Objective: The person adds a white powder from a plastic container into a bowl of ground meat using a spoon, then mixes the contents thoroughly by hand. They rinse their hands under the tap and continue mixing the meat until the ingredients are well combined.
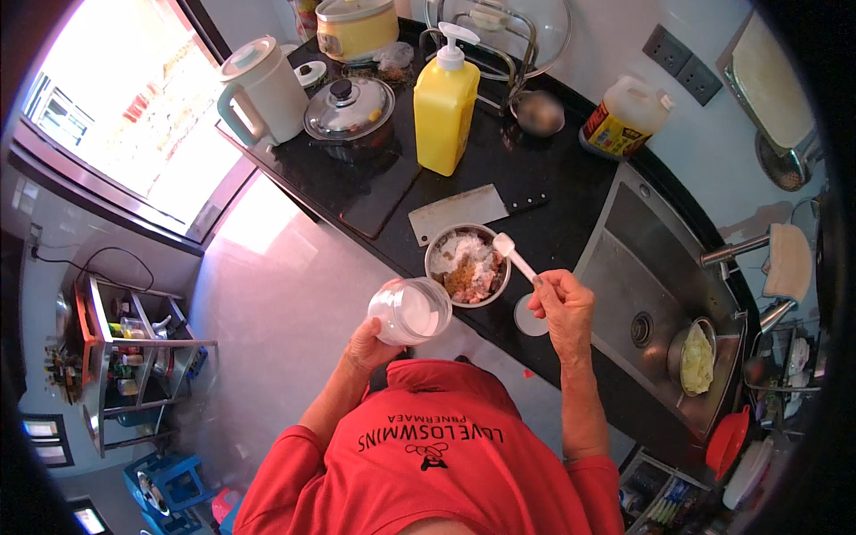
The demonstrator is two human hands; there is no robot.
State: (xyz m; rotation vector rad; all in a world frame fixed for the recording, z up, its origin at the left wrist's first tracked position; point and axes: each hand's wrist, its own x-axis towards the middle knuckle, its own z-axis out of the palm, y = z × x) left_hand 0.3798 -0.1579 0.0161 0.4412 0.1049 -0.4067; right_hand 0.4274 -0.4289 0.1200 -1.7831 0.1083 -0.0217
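Head view gives me, at far left, a metal rack point(107, 366) standing on the pale floor point(276, 312) below a bright opening point(152, 116). Rightward runs the dark counter point(571, 183), carrying a pale jug point(272, 94) and a lidded pot point(348, 111). I see the left hand point(366, 343) curled around a clear jar point(412, 312) of white powder, near the counter's front edge. A yellow pump bottle point(444, 116) and a cleaver point(464, 212) sit behind the metal bowl point(486, 301) of meat and powders, which rests on the counter. The right hand point(566, 308) pinches a white spoon point(522, 261) at the bowl's right rim, above a round lid point(531, 317). Farthest right, a steel sink point(624, 267) holds pale leaves point(697, 361).
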